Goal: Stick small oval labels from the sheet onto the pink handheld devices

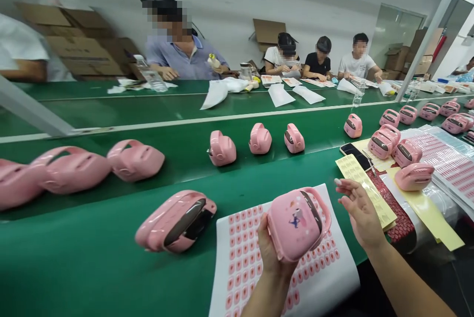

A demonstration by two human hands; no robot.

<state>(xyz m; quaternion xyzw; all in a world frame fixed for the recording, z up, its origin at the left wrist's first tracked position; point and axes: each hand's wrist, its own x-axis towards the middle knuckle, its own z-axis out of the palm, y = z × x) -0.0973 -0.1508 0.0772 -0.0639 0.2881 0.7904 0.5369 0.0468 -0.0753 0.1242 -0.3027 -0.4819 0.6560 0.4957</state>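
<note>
My left hand (272, 253) grips a small pink plastic case with a carry handle (292, 225) from below and the side. Its face carries a small printed picture, and a dark glossy panel runs along the handle side. Apart from it, to the right, my right hand (357, 208) is raised, with fingers bent and apart and nothing visible in them; one fingertip looks whitish. Beneath the held case lies a white sticker sheet (242, 228) with rows of pink and red stickers. Another pink case (176, 220) rests on the green surface to the left.
More pink cases (222, 148) stand along the green belt (185, 159). At right are a yellow sticker sheet (365, 191), a phone (355, 155), tweezers (369, 160) and stacked printed sheets (448, 159). Several people sit across, behind papers and bottles. A metal post (433, 30) rises at right.
</note>
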